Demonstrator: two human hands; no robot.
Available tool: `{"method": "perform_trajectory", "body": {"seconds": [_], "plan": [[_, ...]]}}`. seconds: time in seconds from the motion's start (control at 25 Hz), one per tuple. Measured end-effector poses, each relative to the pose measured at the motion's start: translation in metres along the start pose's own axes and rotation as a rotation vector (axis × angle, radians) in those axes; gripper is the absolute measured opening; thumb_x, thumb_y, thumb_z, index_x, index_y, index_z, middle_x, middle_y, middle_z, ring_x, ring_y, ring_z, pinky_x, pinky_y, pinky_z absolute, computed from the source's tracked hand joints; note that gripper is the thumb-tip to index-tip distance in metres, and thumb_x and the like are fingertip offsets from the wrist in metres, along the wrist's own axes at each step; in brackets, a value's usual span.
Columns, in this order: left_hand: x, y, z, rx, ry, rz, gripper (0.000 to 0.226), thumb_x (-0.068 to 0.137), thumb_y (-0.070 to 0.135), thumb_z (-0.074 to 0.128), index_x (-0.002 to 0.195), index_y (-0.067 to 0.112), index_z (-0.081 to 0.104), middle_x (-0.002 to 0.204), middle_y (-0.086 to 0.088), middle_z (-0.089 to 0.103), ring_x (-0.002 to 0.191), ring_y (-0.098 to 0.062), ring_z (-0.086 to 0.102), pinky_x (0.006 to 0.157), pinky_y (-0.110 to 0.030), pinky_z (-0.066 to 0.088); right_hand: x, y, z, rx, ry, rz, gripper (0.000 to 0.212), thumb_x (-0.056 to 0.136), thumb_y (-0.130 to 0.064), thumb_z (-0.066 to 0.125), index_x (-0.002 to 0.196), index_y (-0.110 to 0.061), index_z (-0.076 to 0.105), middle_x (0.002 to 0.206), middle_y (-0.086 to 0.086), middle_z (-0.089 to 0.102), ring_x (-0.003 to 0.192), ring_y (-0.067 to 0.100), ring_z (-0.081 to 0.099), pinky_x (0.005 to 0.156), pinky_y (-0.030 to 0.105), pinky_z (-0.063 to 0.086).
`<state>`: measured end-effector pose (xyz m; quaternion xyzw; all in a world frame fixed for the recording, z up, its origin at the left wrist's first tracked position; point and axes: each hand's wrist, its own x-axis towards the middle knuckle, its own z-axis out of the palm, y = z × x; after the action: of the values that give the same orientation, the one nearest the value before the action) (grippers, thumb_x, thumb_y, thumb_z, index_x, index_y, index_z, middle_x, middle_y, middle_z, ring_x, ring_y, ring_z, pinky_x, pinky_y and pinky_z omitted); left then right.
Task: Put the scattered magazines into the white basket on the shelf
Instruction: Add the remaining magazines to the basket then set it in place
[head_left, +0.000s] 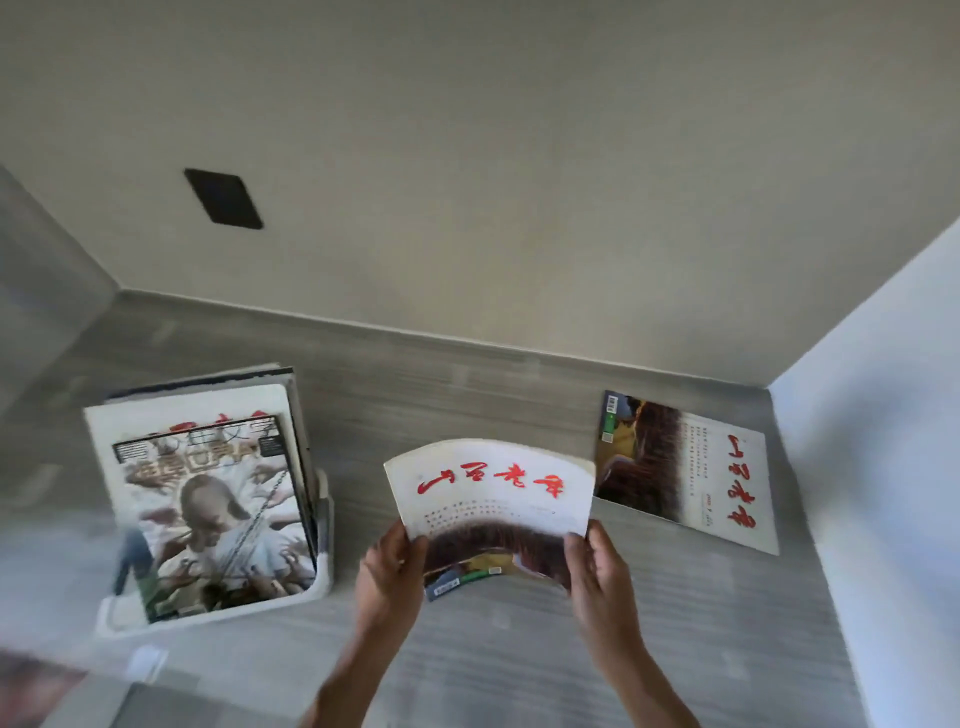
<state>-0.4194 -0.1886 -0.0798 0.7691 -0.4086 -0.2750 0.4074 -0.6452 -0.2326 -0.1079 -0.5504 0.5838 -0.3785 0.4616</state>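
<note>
- A white basket (311, 597) is sitting at the left on the grey shelf (467, 395), with magazines standing in it, a zombie-cover magazine (218, 525) in front.
- The left hand (389, 577) is gripping the near left edge of a bowed white magazine (493, 488) with red lettering, raised above the shelf.
- The right hand (597, 571) is gripping its near right edge.
- Another matching magazine (691, 473) is lying flat at the far right.

Soft even daylight, motion blur at left edge, wide-angle bending, muted shadows
</note>
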Motion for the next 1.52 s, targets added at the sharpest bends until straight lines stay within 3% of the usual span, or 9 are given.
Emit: {"method": "perform_trajectory", "body": {"seconds": [0.12, 0.32, 0.52, 0.72, 0.8, 0.92, 1.16, 1.32, 1.52], "plan": [[0.006, 0.011, -0.059, 0.031, 0.147, 0.057, 0.006, 0.085, 0.012, 0.062, 0.081, 0.012, 0.067, 0.069, -0.001, 0.071, 0.06, -0.017, 0.068, 0.05, -0.035, 0.049, 0.01, -0.056, 0.025, -0.123, -0.021, -0.24, 0.015, 0.095, -0.037, 0.056, 0.08, -0.035, 0.06, 0.06, -0.013, 0.058, 0.049, 0.001, 0.047, 0.047, 0.022, 0.039], [0.047, 0.02, -0.209, -0.012, 0.472, 0.112, 0.024, 0.08, 0.016, 0.064, 0.097, 0.031, 0.07, 0.073, 0.036, 0.063, 0.064, 0.017, 0.064, 0.049, -0.007, 0.049, 0.028, -0.168, 0.132, 0.112, -0.117, -0.345, 0.021, 0.087, -0.041, 0.064, 0.083, -0.021, 0.067, 0.065, 0.004, 0.064, 0.056, 0.035, 0.057, 0.051, 0.049, 0.049], [0.087, -0.022, -0.288, 0.102, 0.53, 0.08, 0.018, 0.079, 0.006, 0.065, 0.086, 0.019, 0.076, 0.072, 0.026, 0.067, 0.06, 0.023, 0.058, 0.051, -0.001, 0.044, 0.03, -0.198, 0.235, 0.041, -0.191, -0.332, 0.012, 0.087, -0.032, 0.063, 0.076, -0.027, 0.064, 0.062, -0.006, 0.068, 0.059, 0.02, 0.069, 0.057, 0.049, 0.057], [0.092, -0.1, -0.285, 0.159, 0.393, -0.031, 0.02, 0.083, -0.001, 0.065, 0.091, 0.011, 0.078, 0.09, -0.003, 0.078, 0.063, -0.006, 0.067, 0.048, -0.003, 0.047, 0.025, -0.149, 0.282, -0.125, -0.239, -0.206, 0.011, 0.091, -0.019, 0.064, 0.081, -0.018, 0.068, 0.064, -0.002, 0.07, 0.059, 0.018, 0.07, 0.059, 0.052, 0.057], [0.091, -0.122, -0.282, 0.166, 0.344, -0.076, 0.02, 0.084, -0.001, 0.064, 0.096, 0.009, 0.077, 0.093, -0.005, 0.078, 0.065, -0.01, 0.068, 0.049, -0.007, 0.051, 0.021, -0.131, 0.293, -0.167, -0.229, -0.172, 0.011, 0.09, -0.017, 0.065, 0.08, -0.017, 0.068, 0.062, 0.0, 0.07, 0.058, 0.019, 0.07, 0.061, 0.052, 0.057], [0.092, -0.142, -0.279, 0.162, 0.28, -0.102, 0.02, 0.084, 0.001, 0.064, 0.095, 0.012, 0.077, 0.09, -0.003, 0.079, 0.061, -0.015, 0.07, 0.054, -0.034, 0.06, 0.019, -0.114, 0.301, -0.183, -0.172, -0.112, 0.011, 0.09, -0.021, 0.066, 0.079, -0.02, 0.068, 0.061, 0.0, 0.071, 0.056, 0.018, 0.07, 0.061, 0.047, 0.058], [0.112, -0.143, -0.279, 0.156, 0.23, -0.217, 0.014, 0.078, 0.002, 0.064, 0.076, 0.008, 0.077, 0.069, -0.004, 0.075, 0.048, -0.021, 0.063, 0.052, -0.041, 0.059, 0.03, -0.116, 0.307, -0.255, -0.179, 0.003, 0.022, 0.086, -0.016, 0.07, 0.068, -0.012, 0.059, 0.062, 0.006, 0.07, 0.051, 0.019, 0.07, 0.057, 0.045, 0.06], [0.1, -0.132, -0.276, 0.165, 0.309, -0.355, 0.014, 0.08, 0.016, 0.07, 0.085, 0.008, 0.06, 0.082, -0.011, 0.068, 0.075, -0.029, 0.063, 0.067, -0.041, 0.054, 0.029, -0.135, 0.296, -0.593, -0.215, -0.02, 0.042, 0.083, -0.041, 0.068, 0.06, -0.01, 0.053, 0.06, 0.004, 0.068, 0.06, 0.027, 0.067, 0.053, 0.031, 0.048], [0.044, -0.087, -0.2, 0.089, 0.29, -0.076, 0.008, 0.088, 0.023, 0.063, 0.088, 0.024, 0.055, 0.085, -0.001, 0.063, 0.076, -0.026, 0.06, 0.065, -0.038, 0.051, -0.016, -0.072, 0.212, -0.615, -0.147, 0.123, 0.033, 0.09, -0.042, 0.057, 0.074, -0.015, 0.063, 0.077, 0.005, 0.073, 0.077, 0.027, 0.068, 0.063, 0.031, 0.048]]}}
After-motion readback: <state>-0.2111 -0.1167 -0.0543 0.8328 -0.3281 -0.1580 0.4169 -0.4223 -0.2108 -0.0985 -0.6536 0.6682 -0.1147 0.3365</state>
